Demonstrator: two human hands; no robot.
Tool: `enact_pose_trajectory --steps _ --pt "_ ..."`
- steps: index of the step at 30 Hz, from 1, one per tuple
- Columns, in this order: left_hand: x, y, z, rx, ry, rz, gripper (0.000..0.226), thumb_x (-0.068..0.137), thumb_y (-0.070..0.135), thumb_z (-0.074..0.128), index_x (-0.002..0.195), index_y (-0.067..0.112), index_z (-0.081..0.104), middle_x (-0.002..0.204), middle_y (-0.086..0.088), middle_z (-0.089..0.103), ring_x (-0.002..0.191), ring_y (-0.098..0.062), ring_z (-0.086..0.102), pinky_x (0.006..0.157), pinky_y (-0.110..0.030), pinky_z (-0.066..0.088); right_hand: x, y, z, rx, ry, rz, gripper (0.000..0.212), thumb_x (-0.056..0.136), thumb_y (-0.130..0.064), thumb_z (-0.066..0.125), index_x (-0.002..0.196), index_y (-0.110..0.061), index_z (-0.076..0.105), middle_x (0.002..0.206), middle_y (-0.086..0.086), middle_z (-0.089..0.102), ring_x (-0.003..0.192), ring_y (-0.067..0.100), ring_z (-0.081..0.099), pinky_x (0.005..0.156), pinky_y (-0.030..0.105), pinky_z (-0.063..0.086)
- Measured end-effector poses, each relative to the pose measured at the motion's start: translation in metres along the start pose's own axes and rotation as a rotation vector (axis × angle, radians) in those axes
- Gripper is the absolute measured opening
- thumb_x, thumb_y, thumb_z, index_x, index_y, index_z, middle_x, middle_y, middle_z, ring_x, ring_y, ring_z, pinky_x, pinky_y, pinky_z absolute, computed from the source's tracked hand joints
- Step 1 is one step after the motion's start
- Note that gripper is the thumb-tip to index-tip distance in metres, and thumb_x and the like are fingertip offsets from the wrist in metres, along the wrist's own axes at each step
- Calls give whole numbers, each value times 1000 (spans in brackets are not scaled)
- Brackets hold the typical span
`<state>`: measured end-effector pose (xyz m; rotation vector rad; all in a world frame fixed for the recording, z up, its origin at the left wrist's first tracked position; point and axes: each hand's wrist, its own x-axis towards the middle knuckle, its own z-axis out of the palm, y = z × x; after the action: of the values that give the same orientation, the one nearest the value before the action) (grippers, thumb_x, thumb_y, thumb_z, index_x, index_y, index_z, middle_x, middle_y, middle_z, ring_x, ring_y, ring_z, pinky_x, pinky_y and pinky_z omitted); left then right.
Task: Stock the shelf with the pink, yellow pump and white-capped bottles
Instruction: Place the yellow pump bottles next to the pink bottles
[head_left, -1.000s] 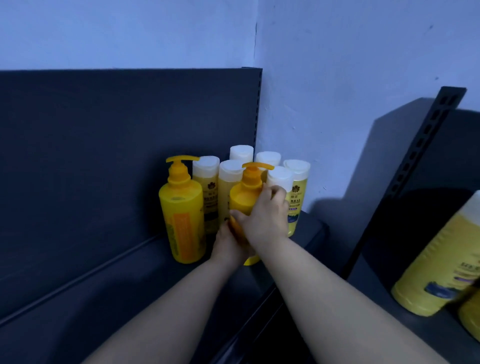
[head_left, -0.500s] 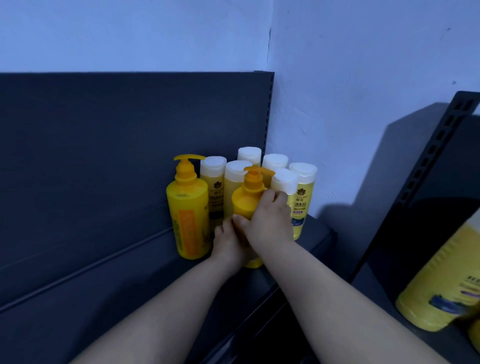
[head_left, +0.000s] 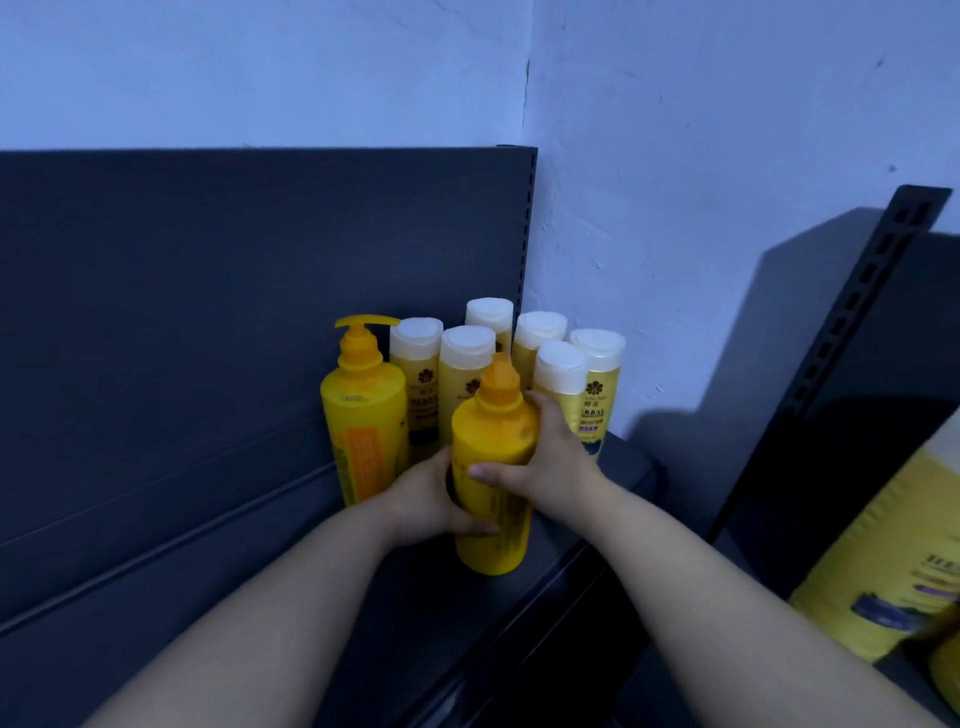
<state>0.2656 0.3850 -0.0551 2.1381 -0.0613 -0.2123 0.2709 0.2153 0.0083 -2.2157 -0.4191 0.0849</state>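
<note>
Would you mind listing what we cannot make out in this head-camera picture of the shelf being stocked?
Head view:
- Front yellow pump bottle: the left hand and right hand cover its middle label; its spout faces the camera, shape unclear.
- Six white-capped yellow bottles: lower bodies hidden behind the pump bottles and hands; label print too small.
- Large yellow bottle on the neighbouring shelf: cut off by the right edge.
- Pink bottles: none in view.

The head view looks down, close, at the shelf corner, seemingly angled rightward.
</note>
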Motion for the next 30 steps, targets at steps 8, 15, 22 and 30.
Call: enact_pose_trajectory --steps 8,15,22,30 --pt "-17 -16 39 -145 178 -4 104 62 28 89 139 34 19 132 14 40 122 -6 39 94 -22 37 -9 1 9 -109 86 -14 105 60 -53 83 139 -19 22 141 0 35 129 19 38 101 32 36" --pt "-20 -16 57 -266 357 -8 97 57 27 91 127 39 25 115 16 49 108 -9 50 89 -32 45 -15 13 21 111 30 59 102 65 -38 85 138 -20 17 139 3 37 126 20 41 96 29 38" --pt "-17 -13 69 -225 501 -31 87 59 30 89 125 33 33 116 15 51 103 -5 53 83 -26 45 -9 26 37 169 72 51 107 62 -36 87 142 -22 18 140 3 39 127 22 42 96 31 38" --pt "-54 -8 57 -196 539 -99 107 54 41 89 140 25 26 124 5 49 114 -18 52 90 -33 46 -18 8 32 134 47 -99 96 55 -46 87 134 -28 35 129 -5 48 120 17 48 97 41 44"
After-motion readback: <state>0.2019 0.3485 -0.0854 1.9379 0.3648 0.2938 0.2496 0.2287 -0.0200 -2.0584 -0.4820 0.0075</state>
